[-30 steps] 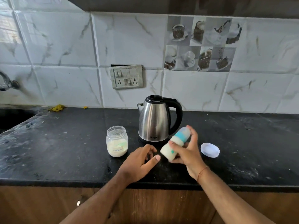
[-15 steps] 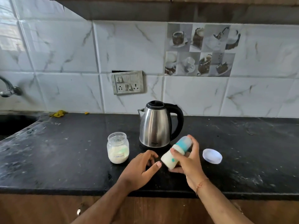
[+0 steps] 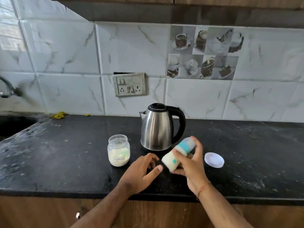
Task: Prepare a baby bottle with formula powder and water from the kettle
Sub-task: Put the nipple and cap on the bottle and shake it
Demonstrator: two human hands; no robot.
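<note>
Wrapped around the tilted milky baby bottle with teal collar [image 3: 176, 154], my right hand [image 3: 191, 167] holds it above the black stone counter [image 3: 65, 162], I judge for mixing. My left hand [image 3: 141, 173] hovers empty, fingers loose, near the open glass formula jar [image 3: 118, 152] and steel kettle [image 3: 158, 127].

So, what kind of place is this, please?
Most likely a home kitchen: a dark stone counter under a tiled wall, an electric kettle, and a sink with a tap at the left.
</note>
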